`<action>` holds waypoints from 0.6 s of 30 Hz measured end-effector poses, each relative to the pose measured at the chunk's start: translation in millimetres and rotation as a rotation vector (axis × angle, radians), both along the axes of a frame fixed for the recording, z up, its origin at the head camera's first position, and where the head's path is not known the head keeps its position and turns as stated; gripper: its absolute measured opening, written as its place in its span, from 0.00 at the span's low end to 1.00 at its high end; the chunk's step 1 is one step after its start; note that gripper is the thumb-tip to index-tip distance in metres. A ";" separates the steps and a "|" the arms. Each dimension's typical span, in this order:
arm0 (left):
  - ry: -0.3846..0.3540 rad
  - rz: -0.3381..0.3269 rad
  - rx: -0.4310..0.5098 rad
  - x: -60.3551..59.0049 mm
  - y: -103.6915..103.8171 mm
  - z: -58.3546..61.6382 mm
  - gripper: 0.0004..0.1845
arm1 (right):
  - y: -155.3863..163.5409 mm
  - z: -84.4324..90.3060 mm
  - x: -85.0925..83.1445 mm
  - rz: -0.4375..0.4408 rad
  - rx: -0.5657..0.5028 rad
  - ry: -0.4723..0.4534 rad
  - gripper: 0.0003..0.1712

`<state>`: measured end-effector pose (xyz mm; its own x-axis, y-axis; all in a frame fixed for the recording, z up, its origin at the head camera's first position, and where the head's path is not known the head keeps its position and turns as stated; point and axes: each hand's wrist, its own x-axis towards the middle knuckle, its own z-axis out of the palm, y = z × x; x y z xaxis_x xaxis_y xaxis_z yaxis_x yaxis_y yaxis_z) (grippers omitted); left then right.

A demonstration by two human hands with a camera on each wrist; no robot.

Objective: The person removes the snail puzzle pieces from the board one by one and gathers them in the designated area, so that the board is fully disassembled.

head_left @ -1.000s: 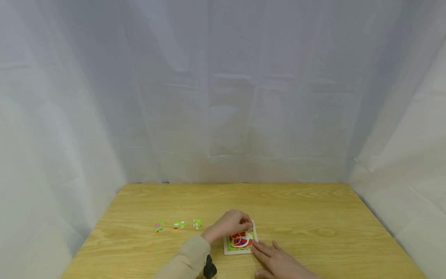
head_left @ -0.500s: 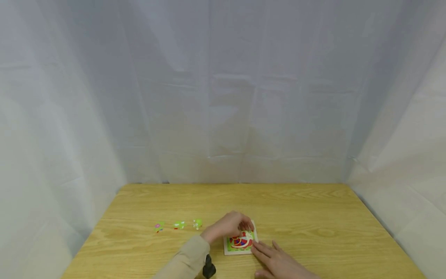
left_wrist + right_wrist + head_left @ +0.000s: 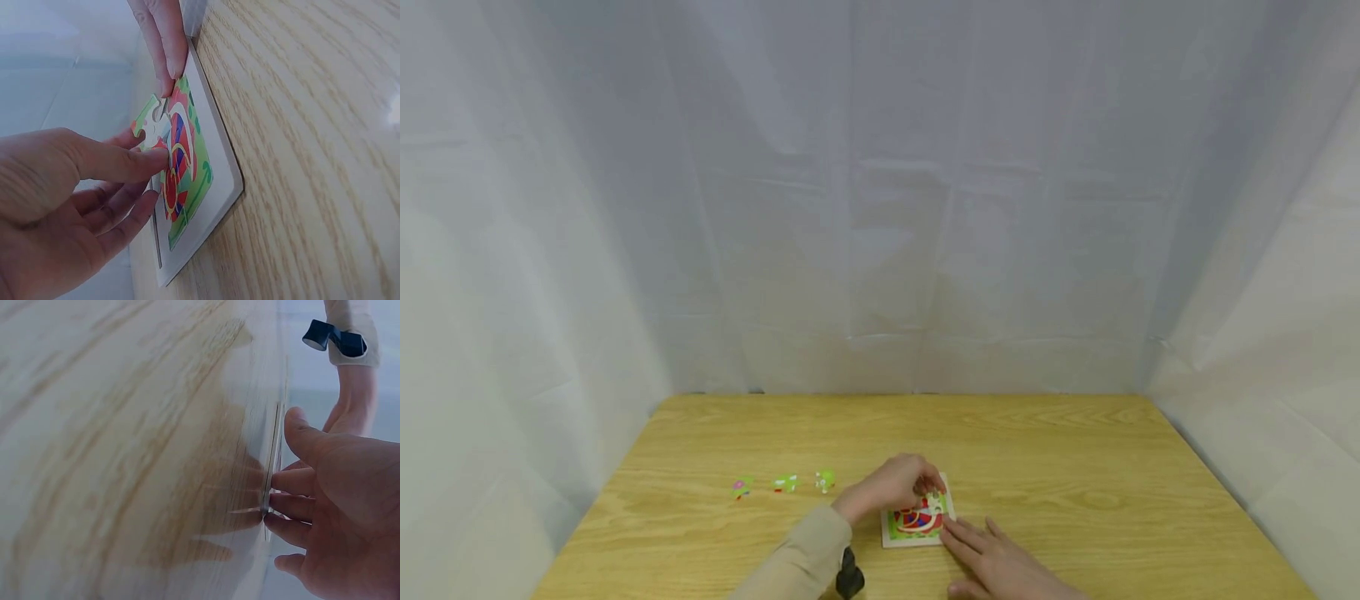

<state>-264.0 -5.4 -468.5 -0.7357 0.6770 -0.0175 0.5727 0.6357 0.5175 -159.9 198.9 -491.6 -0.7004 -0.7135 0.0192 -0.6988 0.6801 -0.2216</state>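
A: What's around the puzzle (image 3: 916,522)?
B: Three loose pieces (image 3: 785,482) in a row on the table (image 3: 1075,467), left of it, well apart from both hands. White curtain (image 3: 880,208) round the back and sides. The puzzle sits near the front edge, middle.

A: Anything in the way?
B: In the head view the left hand (image 3: 891,485) covers the puzzle's far left corner, so what it's holding is hidden there. The right hand (image 3: 1000,567) overlaps the puzzle's right edge.

A: Fingers, left?
B: The left wrist view shows it: thumb and fingers of the left hand (image 3: 69,206) curled, pinching a piece (image 3: 150,125) at the puzzle (image 3: 187,187) top, tilted, not flat in yet.

A: Right?
B: Fingers straight, flat, tips pressing the puzzle edge. The left wrist view shows one right fingertip (image 3: 165,56) touching the picture beside the piece. The right wrist view has the right hand (image 3: 337,512) against the board edge (image 3: 270,475), seen edge-on and blurred; picture not visible there. It also catches the left sleeve (image 3: 353,337) with its black strap.
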 end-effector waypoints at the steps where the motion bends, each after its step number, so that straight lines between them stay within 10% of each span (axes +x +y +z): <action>1: -0.002 0.002 -0.003 0.3 -0.2 0.3 0.18 | -0.1 0.1 0.1 0.002 0.000 0.004 0.38; 18: 0.001 0.020 0.146 0.3 -0.7 -0.9 0.04 | 0.7 -1.9 0.1 -0.004 0.006 0.005 0.38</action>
<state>-263.6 -6.1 -469.4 -0.7489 0.6578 0.0806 0.5613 0.5650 0.6048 -159.7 199.6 -493.5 -0.7034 -0.7106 0.0184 -0.6971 0.6844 -0.2136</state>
